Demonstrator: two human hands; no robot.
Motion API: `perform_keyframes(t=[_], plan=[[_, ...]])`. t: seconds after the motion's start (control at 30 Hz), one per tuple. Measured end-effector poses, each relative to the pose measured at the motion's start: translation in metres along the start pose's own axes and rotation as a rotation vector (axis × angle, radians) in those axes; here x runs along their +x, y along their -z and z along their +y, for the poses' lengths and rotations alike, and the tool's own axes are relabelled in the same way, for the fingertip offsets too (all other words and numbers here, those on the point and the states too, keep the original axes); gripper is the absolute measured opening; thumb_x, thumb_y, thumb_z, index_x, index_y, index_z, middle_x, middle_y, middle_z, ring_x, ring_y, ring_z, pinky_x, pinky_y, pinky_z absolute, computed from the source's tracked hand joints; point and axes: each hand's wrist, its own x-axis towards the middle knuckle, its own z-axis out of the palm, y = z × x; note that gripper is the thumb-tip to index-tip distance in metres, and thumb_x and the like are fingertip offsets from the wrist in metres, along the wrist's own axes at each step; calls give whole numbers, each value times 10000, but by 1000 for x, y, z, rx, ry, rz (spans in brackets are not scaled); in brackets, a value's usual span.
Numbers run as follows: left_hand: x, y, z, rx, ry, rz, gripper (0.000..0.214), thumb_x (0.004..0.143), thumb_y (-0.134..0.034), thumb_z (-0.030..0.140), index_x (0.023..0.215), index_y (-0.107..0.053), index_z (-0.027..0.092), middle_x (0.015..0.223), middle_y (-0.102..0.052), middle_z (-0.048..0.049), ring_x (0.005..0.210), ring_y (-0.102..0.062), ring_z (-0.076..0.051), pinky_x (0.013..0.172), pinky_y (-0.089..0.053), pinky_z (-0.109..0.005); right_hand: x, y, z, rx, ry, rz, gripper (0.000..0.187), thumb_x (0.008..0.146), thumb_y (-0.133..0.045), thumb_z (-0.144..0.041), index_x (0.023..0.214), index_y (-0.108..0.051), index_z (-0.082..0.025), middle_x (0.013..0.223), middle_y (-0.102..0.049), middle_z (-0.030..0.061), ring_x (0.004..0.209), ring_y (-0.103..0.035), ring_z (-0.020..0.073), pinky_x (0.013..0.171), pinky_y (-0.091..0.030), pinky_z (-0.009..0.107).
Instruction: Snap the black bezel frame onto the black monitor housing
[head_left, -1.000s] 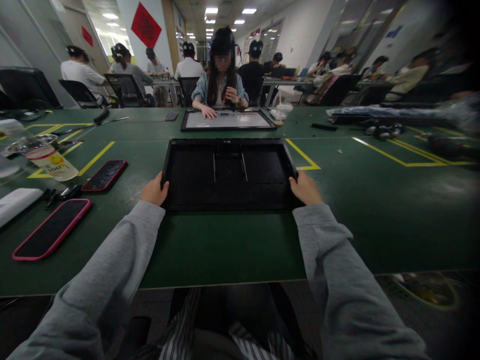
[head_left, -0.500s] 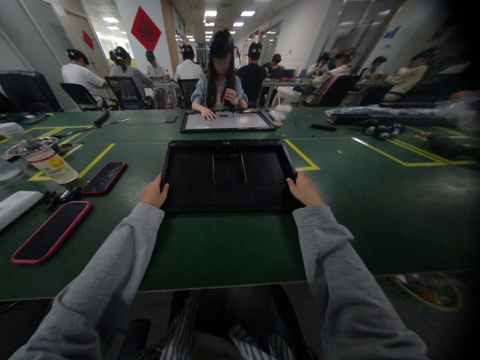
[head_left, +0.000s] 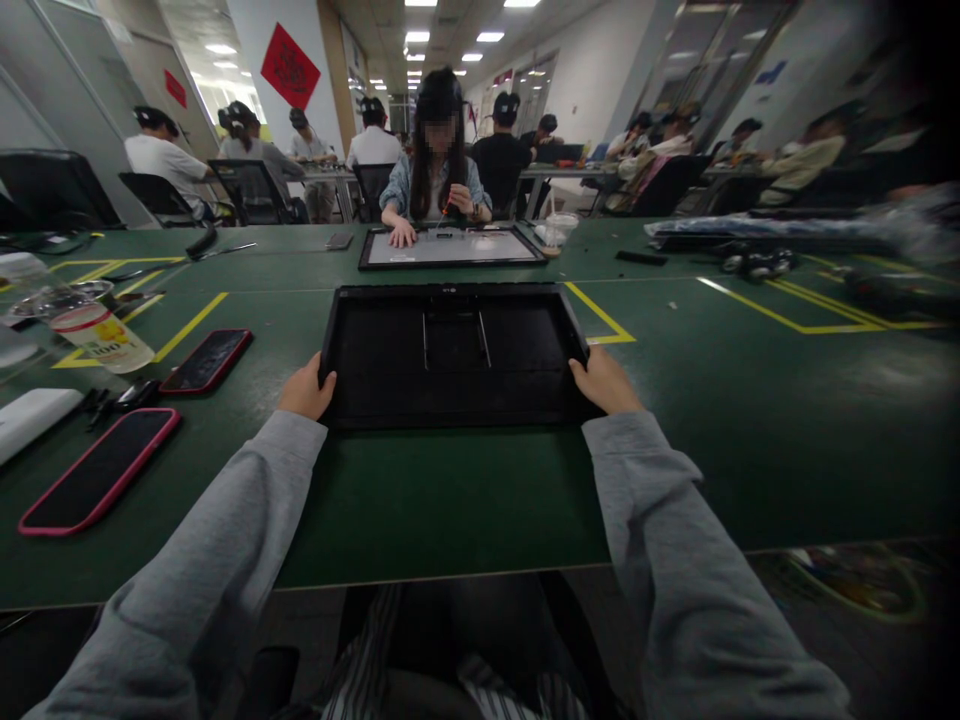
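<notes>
A black flat monitor back cover (head_left: 452, 352) lies face down on the green table (head_left: 442, 500) in front of me. My left hand (head_left: 306, 391) grips its near left corner, fingers curled round the edge. My right hand (head_left: 606, 383) grips its near right corner the same way. Both arms wear grey sleeves. A raised mount bracket shows in the cover's middle.
Two phones in pink cases (head_left: 97, 468) (head_left: 206, 360) lie at left, with a plastic cup (head_left: 101, 336) and a white box (head_left: 34, 417). Across the table a person works on a light panel (head_left: 451, 247) beside a drink cup (head_left: 559, 230). Yellow tape lines (head_left: 787, 310) mark the table.
The cover and both hands sit slightly lower and nearer in view; the view has tilted a little. My grip on the corners is unchanged.
</notes>
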Motion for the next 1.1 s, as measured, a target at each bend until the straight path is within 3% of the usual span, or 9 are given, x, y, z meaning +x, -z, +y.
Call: perform_keyframes(t=[1.1], plan=[[0,-1,-1,13,1,-4,620,913,-373,402,1449,-358,91,1266,-621,-179,1121,-611,-293,961,-459,-416,-1,2,-1,33,-7,-15,445,933,-435,-324,1264,-481,-31,1199,-610,263,1113,-594,326,915,-452,410]])
